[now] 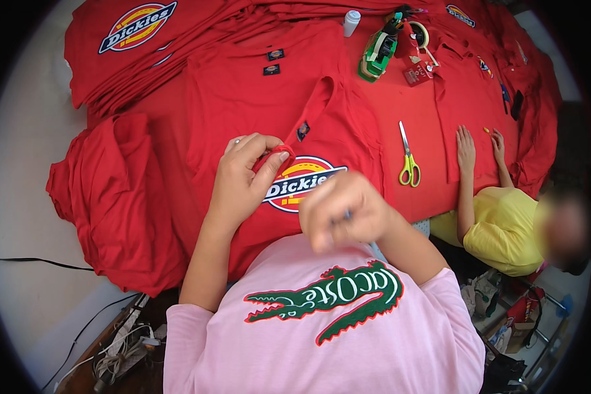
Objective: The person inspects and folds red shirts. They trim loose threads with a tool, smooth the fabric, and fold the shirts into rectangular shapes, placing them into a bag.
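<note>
A red T-shirt with a printed emblem on its front lies before me, its neck opening toward the far side. My left hand is closed on a fold of this T-shirt, pinching a bit of its edge between thumb and fingers above the emblem. To the right, raised over the shirt's near part, my right hand has its fingers curled in. It is smeared by motion; a small bluish spot shows at its fingers, too blurred to name. A second label shows inside the cloth near my left hand.
Folded red shirts are stacked far left, with a crumpled red heap nearer. Yellow-green-handled scissors lie to the right. Beyond are a green tape dispenser and white spool. A co-worker's hands rest on another red shirt.
</note>
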### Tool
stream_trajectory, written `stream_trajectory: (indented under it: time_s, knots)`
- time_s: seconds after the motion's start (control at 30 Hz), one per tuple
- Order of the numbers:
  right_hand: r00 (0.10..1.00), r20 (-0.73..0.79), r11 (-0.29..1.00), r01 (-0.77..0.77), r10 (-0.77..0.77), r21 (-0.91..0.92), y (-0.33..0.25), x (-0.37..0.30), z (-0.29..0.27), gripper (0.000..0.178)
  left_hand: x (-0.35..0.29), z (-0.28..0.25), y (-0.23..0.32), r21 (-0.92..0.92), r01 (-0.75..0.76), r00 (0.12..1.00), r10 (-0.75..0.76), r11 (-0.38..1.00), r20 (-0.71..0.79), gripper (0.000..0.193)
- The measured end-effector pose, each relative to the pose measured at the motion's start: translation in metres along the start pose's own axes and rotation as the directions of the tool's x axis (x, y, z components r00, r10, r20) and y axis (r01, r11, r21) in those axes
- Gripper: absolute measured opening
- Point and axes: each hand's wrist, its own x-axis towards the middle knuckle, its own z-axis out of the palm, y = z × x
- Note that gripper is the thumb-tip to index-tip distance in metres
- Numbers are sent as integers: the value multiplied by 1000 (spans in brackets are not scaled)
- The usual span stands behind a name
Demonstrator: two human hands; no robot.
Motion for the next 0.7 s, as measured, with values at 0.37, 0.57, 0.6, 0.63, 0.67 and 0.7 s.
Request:
stream_trajectory:
  time_s: [0.37, 0.57, 0.6, 0.63, 0.67, 0.7]
  knots:
    - [776, -593, 472, -449, -216, -759, 22, -7, 0, 32, 0, 3, 7, -94, -28, 998, 23, 995, -55, 13]
    - [775, -614, 558, -447, -148, -699, 29, -8, 8, 26, 2, 3, 8, -6, -126, 987, 124, 992, -98, 9]
    - [770, -620, 569, -444, -153, -692, 31, -9, 8, 26, 2, 3, 9, 1, -135, 986, 134, 991, -102, 9]
    - [765, -624, 580, -440, -158, -686, 33, -9, 8, 25, 2, 3, 9, 9, -142, 984, 143, 990, -106, 9]
    - [760, -629, 591, -436, -162, -679, 35, -9, 8, 24, 2, 3, 8, 15, -146, 983, 147, 989, -106, 9]
    - [746, -654, 645, -439, -126, -625, 35, -9, 9, 23, 2, 3, 7, 20, -150, 983, 151, 988, -105, 9]
